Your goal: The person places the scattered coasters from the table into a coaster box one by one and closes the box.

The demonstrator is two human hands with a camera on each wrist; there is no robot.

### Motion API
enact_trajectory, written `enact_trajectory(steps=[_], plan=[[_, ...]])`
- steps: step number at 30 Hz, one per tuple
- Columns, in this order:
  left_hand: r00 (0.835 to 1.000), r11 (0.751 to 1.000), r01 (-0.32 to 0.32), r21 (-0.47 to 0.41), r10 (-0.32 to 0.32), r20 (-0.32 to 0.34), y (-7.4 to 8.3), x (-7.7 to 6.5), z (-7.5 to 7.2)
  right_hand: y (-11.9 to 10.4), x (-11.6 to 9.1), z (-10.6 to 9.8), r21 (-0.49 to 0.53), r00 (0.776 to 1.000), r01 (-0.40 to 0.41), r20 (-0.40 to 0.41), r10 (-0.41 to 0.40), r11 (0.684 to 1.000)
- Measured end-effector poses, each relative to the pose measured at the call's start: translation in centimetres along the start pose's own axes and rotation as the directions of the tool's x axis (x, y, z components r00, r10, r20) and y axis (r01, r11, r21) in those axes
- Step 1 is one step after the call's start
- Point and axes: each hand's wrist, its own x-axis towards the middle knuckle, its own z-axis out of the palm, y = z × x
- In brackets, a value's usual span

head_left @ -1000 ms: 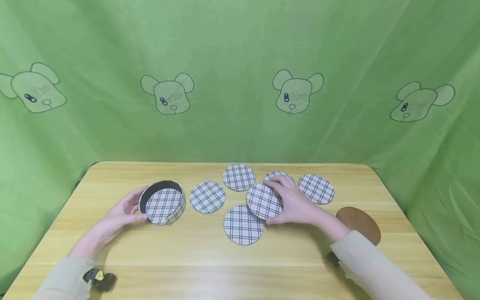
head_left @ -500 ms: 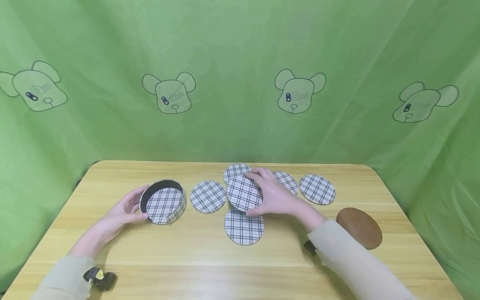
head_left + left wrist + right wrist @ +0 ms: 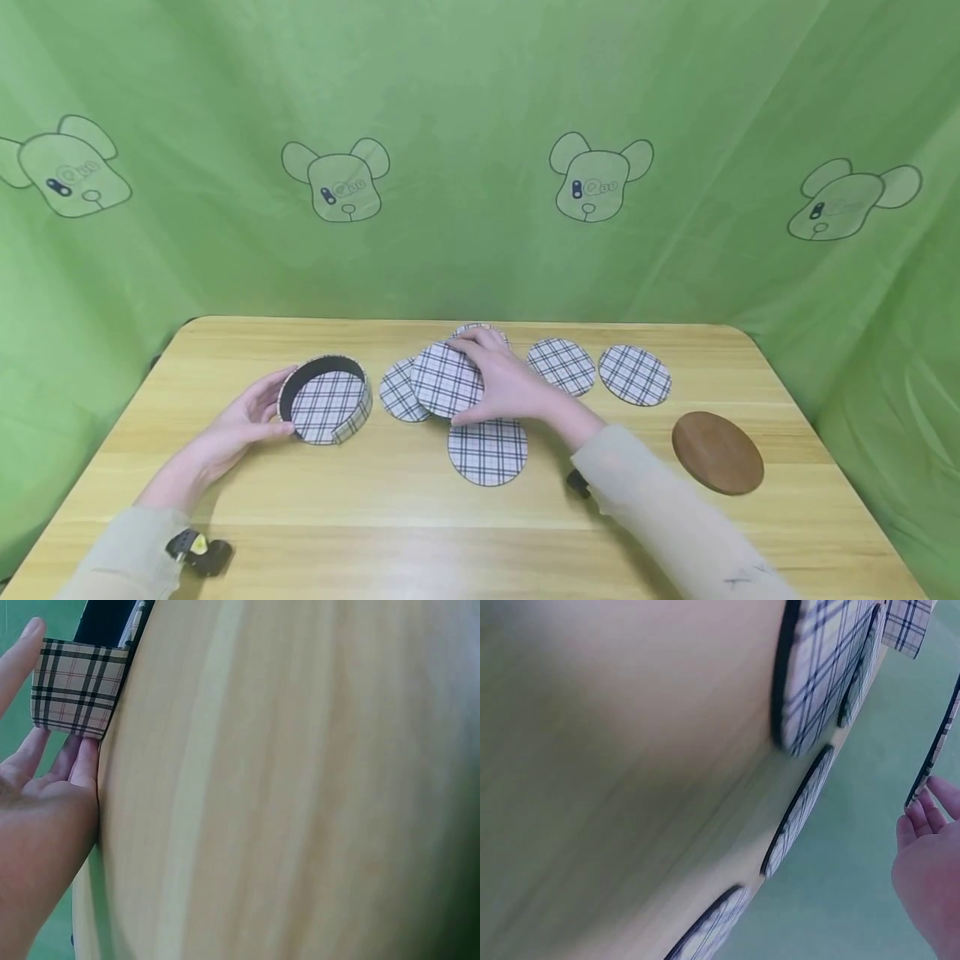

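Observation:
My left hand (image 3: 238,427) grips the left side of a round plaid coaster holder (image 3: 358,414), its thumb at the near rim and its fingers around the outside. In the left wrist view the holder's plaid wall (image 3: 79,686) shows between thumb and fingers. A plaid round surface lies inside it. My right hand (image 3: 506,385) pinches a round plaid coaster (image 3: 442,379) at its right edge, raised above the table. In the right wrist view this held coaster (image 3: 934,754) appears edge-on, apart from the tabletop. It overlaps a flat-lying coaster (image 3: 397,393) in the head view.
More plaid coasters lie on the wooden table (image 3: 375,517): a near coaster (image 3: 487,458), a far coaster (image 3: 480,330) partly hidden by my right hand, and two at right, a middle coaster (image 3: 561,367) and an outer coaster (image 3: 634,375). A brown disc (image 3: 717,452) lies near the right edge.
My right hand has carried the held coaster leftward, from over the middle coasters toward the holder. My left hand and the holder have stayed in place.

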Motion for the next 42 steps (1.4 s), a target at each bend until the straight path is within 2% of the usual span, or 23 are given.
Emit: enact_trajectory(steps=[10, 24, 42], plan=[[1.0, 1.0, -0.009, -0.019, 0.009, 0.003, 0.0, 0.0, 0.0, -2.1, 2.2, 1.8, 0.017, 0.998, 0.052, 0.031, -0.052, 0.999], [1.0, 0.999, -0.018, -0.026, 0.018, 0.006, 0.3, -0.1, -0.1, -5.2, 5.2, 3.5, 0.026, 0.995, 0.074, 0.067, -0.075, 0.997], [1.0, 1.0, 0.015, 0.008, -0.015, 0.013, 0.2, 0.1, 0.0, -8.7, 9.0, 5.4, -0.078, 0.992, 0.097, 0.092, -0.089, 0.992]])
